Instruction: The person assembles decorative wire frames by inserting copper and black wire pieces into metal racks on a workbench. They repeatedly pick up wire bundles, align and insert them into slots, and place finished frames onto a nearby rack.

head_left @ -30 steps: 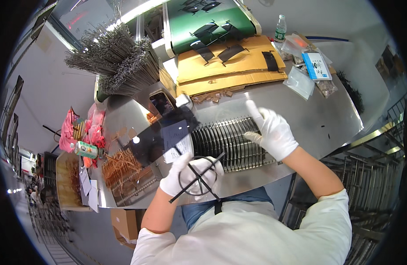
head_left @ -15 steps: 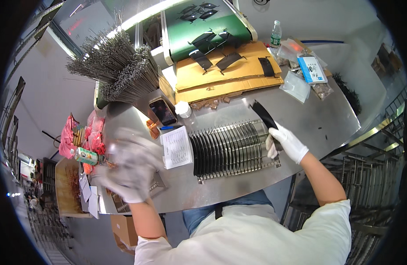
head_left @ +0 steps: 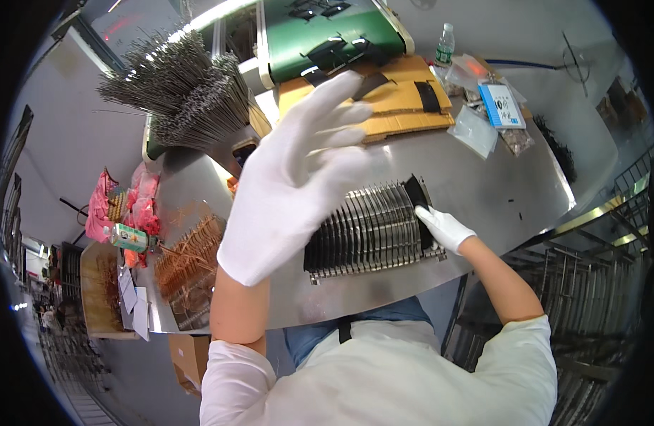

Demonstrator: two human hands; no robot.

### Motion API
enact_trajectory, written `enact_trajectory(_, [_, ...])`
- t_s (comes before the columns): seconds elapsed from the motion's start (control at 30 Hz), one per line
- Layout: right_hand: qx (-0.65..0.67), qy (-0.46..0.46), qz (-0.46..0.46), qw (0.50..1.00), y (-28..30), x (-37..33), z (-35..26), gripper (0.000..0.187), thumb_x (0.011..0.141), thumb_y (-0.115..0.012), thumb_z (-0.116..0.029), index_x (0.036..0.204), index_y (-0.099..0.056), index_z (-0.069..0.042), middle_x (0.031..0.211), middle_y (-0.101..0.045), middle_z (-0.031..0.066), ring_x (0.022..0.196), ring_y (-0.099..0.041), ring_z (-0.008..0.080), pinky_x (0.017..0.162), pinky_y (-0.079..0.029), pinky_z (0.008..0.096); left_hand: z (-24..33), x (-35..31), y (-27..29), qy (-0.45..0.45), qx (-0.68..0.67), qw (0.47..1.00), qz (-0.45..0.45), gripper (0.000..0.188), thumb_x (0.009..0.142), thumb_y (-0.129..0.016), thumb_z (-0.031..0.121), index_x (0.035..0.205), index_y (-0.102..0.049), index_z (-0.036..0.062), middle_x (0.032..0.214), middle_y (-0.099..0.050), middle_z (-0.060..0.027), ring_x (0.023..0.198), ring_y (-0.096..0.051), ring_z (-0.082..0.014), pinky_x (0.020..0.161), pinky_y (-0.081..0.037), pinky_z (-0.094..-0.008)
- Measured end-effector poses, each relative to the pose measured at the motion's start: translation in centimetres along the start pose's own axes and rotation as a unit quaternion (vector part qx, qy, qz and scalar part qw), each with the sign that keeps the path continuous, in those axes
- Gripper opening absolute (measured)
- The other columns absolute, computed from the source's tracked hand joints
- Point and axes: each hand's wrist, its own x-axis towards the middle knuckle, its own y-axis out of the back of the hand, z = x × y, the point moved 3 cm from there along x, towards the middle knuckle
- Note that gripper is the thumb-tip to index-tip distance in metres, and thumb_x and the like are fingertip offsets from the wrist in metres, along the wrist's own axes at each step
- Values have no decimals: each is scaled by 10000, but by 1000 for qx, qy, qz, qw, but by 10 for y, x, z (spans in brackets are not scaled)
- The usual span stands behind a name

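Note:
My left hand (head_left: 284, 184), in a white glove, is raised over the table with its fingers spread and nothing in them. It hides part of the cardboard and whatever lies below it. A metal slotted rack (head_left: 373, 266) holds a row of thin, curved dark pieces (head_left: 362, 227) standing side by side. At the rack's right end, my white-gloved right hand (head_left: 444, 228) pinches a black curved strip (head_left: 416, 195). This strip stands near the last slots; I cannot tell whether it sits in one.
Wire hooks (head_left: 178, 99) stand bundled at the back left. Black parts lie on a green conveyor belt (head_left: 327, 28) and yellow cardboard (head_left: 405, 117). A copper-coloured rack (head_left: 192, 259) is at left. Back right are a bottle (head_left: 445, 46) and a blue-white box (head_left: 502, 106).
My left hand has risen from the table's left side toward the middle, its fingers spread. My right hand has brought the black strip down and leftward to the rack's right end.

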Motion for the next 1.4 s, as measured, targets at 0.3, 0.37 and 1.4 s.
enact_trajectory(0.3, [-211,127,217,944,35,-23,-83,736,1016,-553,-486,1621,-321,-135,1077,-712,270,978,-685,449,845,-540,528,-134,-110,82,108,179,959,192,326,995,-625,131,1297,-635,8,1090,-687,-58,928,-649,-141,825,-535,-298])
enact_trajectory(0.37, [-167,203,238,935,40,-6,-89,667,1000,-623,-404,1569,-433,-114,951,-705,231,889,-680,426,812,-530,515,-173,-170,97,169,206,939,215,77,942,-659,75,995,-668,20,909,-680,-73,816,-637,-151,755,-525,-309])
enact_trajectory(1.4, [-508,137,240,816,153,441,-136,1004,207,-1036,-238,1129,-665,-96,1167,-619,148,1137,-594,322,974,-534,387,-235,-312,92,126,489,847,163,258,841,-715,294,652,-581,181,620,-547,-64,537,-554,-279,499,-452,-448])
